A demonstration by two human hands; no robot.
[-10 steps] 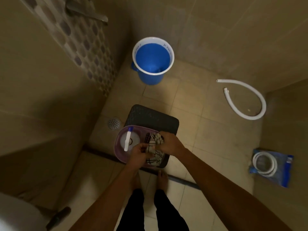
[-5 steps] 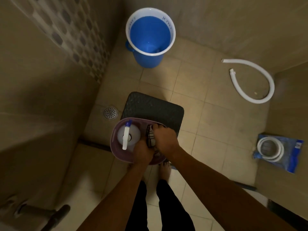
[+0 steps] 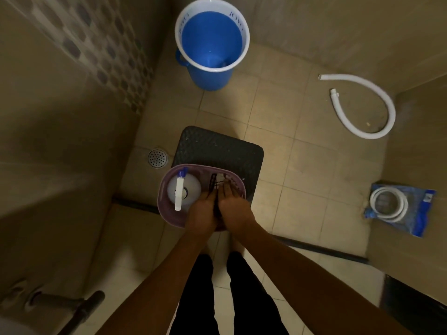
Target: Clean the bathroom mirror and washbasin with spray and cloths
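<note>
A purple basket (image 3: 167, 211) stands on the near edge of a dark stool (image 3: 219, 147). In its left half stands a white spray bottle (image 3: 185, 191) with a blue nozzle tip. A checked cloth (image 3: 219, 181) lies in the right half. My left hand (image 3: 200, 215) and my right hand (image 3: 235, 207) are side by side inside the basket, pressed down on the cloth and covering most of it. Whether the fingers grip the cloth is hidden.
A blue bucket (image 3: 212, 44) with water stands in the far corner. A white hose (image 3: 367, 110) curls on the floor to the right, near a blue packet with a coiled hose (image 3: 399, 206). A floor drain (image 3: 157, 158) lies left of the stool. My feet are below the basket.
The cloth, held up between both hands, has gone down into the basket. Both hands have followed it down and now press on it. My view has tilted further down.
</note>
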